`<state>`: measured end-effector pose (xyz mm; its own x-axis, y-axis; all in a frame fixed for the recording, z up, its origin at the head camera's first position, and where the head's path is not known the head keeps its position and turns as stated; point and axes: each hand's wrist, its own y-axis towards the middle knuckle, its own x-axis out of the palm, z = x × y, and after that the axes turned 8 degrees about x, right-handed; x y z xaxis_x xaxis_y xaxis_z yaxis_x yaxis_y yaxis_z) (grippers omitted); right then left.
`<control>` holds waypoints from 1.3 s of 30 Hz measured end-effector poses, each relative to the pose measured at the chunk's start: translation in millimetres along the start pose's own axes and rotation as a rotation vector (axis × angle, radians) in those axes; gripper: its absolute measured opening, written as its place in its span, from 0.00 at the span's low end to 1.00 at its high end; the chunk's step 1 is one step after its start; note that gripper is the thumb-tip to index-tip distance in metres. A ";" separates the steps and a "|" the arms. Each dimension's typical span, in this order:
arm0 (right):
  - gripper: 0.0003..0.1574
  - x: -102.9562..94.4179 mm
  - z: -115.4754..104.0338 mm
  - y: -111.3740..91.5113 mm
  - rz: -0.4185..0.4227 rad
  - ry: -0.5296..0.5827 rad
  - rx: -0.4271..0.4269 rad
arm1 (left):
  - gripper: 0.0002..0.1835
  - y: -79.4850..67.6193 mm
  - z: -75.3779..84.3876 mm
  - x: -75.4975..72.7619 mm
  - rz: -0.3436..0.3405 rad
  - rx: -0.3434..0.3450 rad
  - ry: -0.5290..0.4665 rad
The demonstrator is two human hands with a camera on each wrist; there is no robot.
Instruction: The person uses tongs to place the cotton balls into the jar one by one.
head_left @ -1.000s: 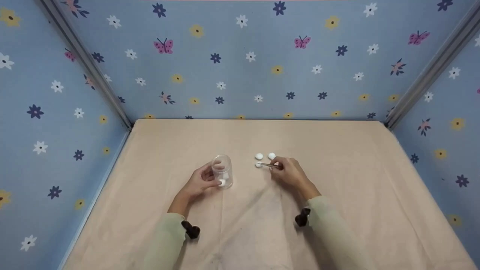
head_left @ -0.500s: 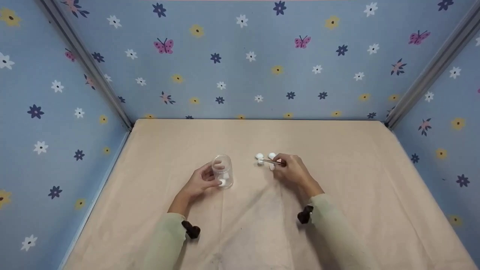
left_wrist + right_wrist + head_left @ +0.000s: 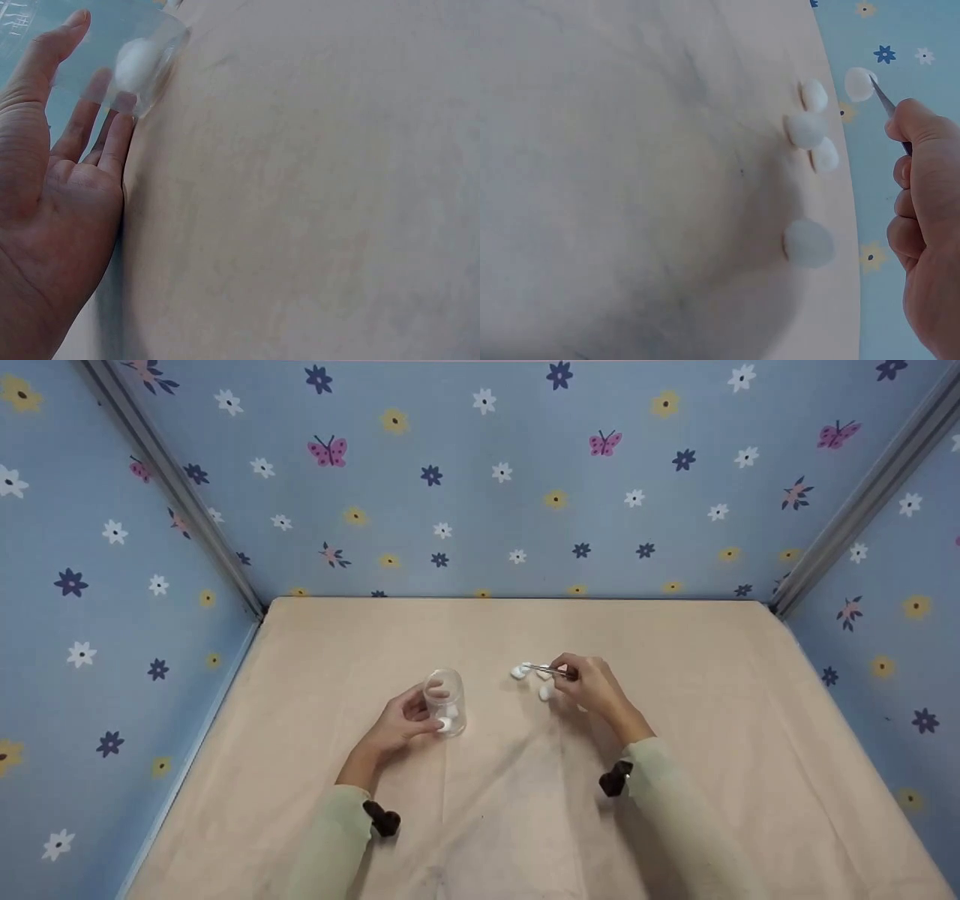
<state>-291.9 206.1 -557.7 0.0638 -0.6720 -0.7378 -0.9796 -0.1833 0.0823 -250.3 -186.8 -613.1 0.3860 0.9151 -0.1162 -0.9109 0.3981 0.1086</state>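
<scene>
In the head view my left hand (image 3: pixel 403 722) holds a clear plastic cup (image 3: pixel 459 701) with white cotton balls (image 3: pixel 445 724) low inside it. The left wrist view shows the thumb and fingers on either side of the cup (image 3: pixel 161 45), a cotton ball (image 3: pixel 136 66) visible through its wall. My right hand (image 3: pixel 592 686) pinches metal tweezers (image 3: pixel 551 670). Their tips grip one cotton ball (image 3: pixel 860 84), which hangs above the table in the right wrist view. Below it lie several more cotton balls (image 3: pixel 808 243), some close together.
A pale cloth with creases covers the table (image 3: pixel 495 810). Blue flowered panels (image 3: pixel 480 472) rise at the back and both sides, joined by grey corner posts (image 3: pixel 180 487). A black wrist camera (image 3: pixel 384 819) sits on each sleeve.
My right hand has moved away from me and slightly right, raising a cotton ball in the tweezers. Another ball near that hand has come into sight. The left hand and cup stay put.
</scene>
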 end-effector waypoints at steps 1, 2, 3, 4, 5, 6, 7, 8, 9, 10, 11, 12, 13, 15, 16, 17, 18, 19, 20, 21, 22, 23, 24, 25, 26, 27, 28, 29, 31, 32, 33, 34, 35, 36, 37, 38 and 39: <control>0.10 -0.9 -0.1 1.0 0.004 0.000 -0.013 | 0.44 0.0 -0.3 -0.1 0.000 0.004 0.000; 0.10 -2.1 -0.3 1.7 0.007 0.000 -0.022 | 0.44 -0.1 -0.4 0.0 0.001 0.005 0.000; 0.10 -3.2 -0.5 2.5 0.008 0.000 -0.030 | 0.44 -0.1 -0.8 -0.1 0.002 0.005 0.000; 0.10 -4.5 -0.9 3.1 0.009 0.000 -0.036 | 0.44 -0.2 -0.7 0.1 0.003 0.001 0.001; 0.11 -5.8 -1.3 3.6 0.010 0.000 -0.039 | 0.44 -0.2 -0.7 0.2 0.005 -0.002 0.003; 0.11 -7.0 -1.8 4.1 0.011 -0.001 -0.041 | 0.44 0.1 -1.1 0.3 0.006 -0.005 0.004; 0.11 -8.1 -2.2 4.5 0.011 -0.001 -0.043 | 0.44 0.5 -1.5 0.4 0.008 -0.007 0.002; 0.11 -9.0 -2.6 5.0 0.013 0.000 -0.044 | 0.44 0.9 -1.9 0.4 0.010 -0.010 0.001; 0.11 -9.8 -2.8 5.4 0.014 0.000 -0.046 | 0.44 1.4 -2.3 0.3 0.009 -0.010 0.005; 0.11 -10.4 -3.1 5.8 0.015 -0.001 -0.047 | 0.44 1.8 -2.5 0.3 0.011 -0.011 0.005; 0.11 -10.8 -3.3 6.2 0.016 -0.001 -0.048 | 0.44 2.2 -2.6 0.2 0.009 -0.010 0.008; 0.11 -11.2 -3.5 6.4 0.017 0.000 -0.049 | 0.44 2.5 -2.6 0.1 0.010 -0.012 0.005; 0.11 -11.4 -3.5 6.6 0.019 0.000 -0.051 | 0.44 2.6 -2.5 0.0 0.010 -0.013 0.006; 0.11 -11.5 -3.8 6.7 0.023 -0.001 -0.052 | 0.44 2.6 -2.0 -0.4 0.007 -0.013 0.011; 0.11 -11.6 -4.0 6.7 0.024 0.000 -0.054 | 0.44 2.4 -1.8 -0.5 0.007 -0.015 0.009; 0.10 -11.7 -4.3 6.7 0.026 0.000 -0.056 | 0.44 2.1 -1.5 -0.7 0.005 -0.015 0.010; 0.10 -11.7 -4.4 6.8 0.028 0.000 -0.060 | 0.44 1.8 -1.2 -0.8 0.006 -0.018 0.003; 0.10 -11.9 -5.0 6.8 0.029 -0.004 -0.064 | 0.44 1.4 -1.1 -1.0 0.004 -0.016 -0.002; 0.10 -12.2 -5.7 6.7 0.030 -0.007 -0.070 | 0.44 1.3 -1.2 -1.2 0.003 -0.015 -0.010; 0.10 -12.6 -6.8 6.6 0.031 -0.012 -0.078 | 0.44 1.3 -1.3 -1.3 0.003 -0.014 -0.016; 0.10 -13.2 -8.0 6.5 0.034 -0.017 -0.086 | 0.43 1.3 -1.4 -1.4 0.003 -0.014 -0.023; 0.10 -13.8 -9.6 6.4 0.035 -0.020 -0.092 | 0.43 1.2 -1.4 -1.4 0.005 -0.014 -0.028; 0.10 -14.4 -11.2 6.2 0.034 -0.024 -0.097 | 0.43 1.3 -1.4 -1.4 0.006 -0.014 -0.035; 0.10 -15.2 -13.2 5.9 0.033 -0.027 -0.101 | 0.43 1.3 -1.1 -1.2 0.009 -0.014 -0.040; 0.10 -15.8 -14.7 5.8 0.031 -0.026 -0.104 | 0.43 1.3 -0.6 -1.0 0.011 -0.017 -0.039; 0.10 -16.4 -16.2 5.7 0.029 -0.024 -0.106 | 0.43 1.1 0.1 -0.7 0.013 -0.021 -0.037; 0.10 -16.7 -17.3 5.7 0.028 -0.023 -0.107 | 0.43 1.0 0.7 -0.4 0.014 -0.024 -0.033; 0.10 -16.9 -18.3 5.8 0.025 -0.020 -0.108 | 0.44 0.8 1.3 -0.2 0.016 -0.029 -0.030; 0.10 -16.8 -20.0 6.5 0.027 -0.022 -0.116 | 0.44 0.6 2.1 0.2 0.018 -0.035 -0.024; 0.09 -16.8 -20.8 6.8 0.029 -0.021 -0.122 | 0.44 0.5 2.0 0.3 0.018 -0.036 -0.020; 0.09 -16.6 -21.7 7.1 0.032 -0.021 -0.128 | 0.44 0.5 1.9 0.4 0.017 -0.035 -0.018; 0.09 -16.7 -22.9 7.2 0.035 -0.020 -0.134 | 0.44 0.6 1.7 0.4 0.016 -0.033 -0.016; 0.09 -16.7 -24.2 7.5 0.038 -0.020 -0.141 | 0.44 0.5 1.5 0.5 0.016 -0.029 -0.018; 0.09 -16.7 -25.6 7.5 0.040 -0.018 -0.146 | 0.44 0.8 0.9 0.4 0.016 -0.023 -0.019; 0.09 -16.8 -27.1 7.5 0.041 -0.014 -0.151 | 0.44 0.9 0.4 0.4 0.015 -0.018 -0.020; 0.09 -16.8 -28.2 7.6 0.043 -0.012 -0.158 | 0.44 1.1 -0.3 0.3 0.014 -0.014 -0.021; 0.09 -16.8 -29.6 7.6 0.044 -0.009 -0.163 | 0.44 1.3 -1.0 0.2 0.012 -0.010 -0.021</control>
<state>-294.8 194.7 -524.9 0.0193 -0.6757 -0.7369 -0.9376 -0.2683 0.2214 -251.5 -186.1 -613.9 0.3779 0.9211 -0.0941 -0.9169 0.3864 0.1002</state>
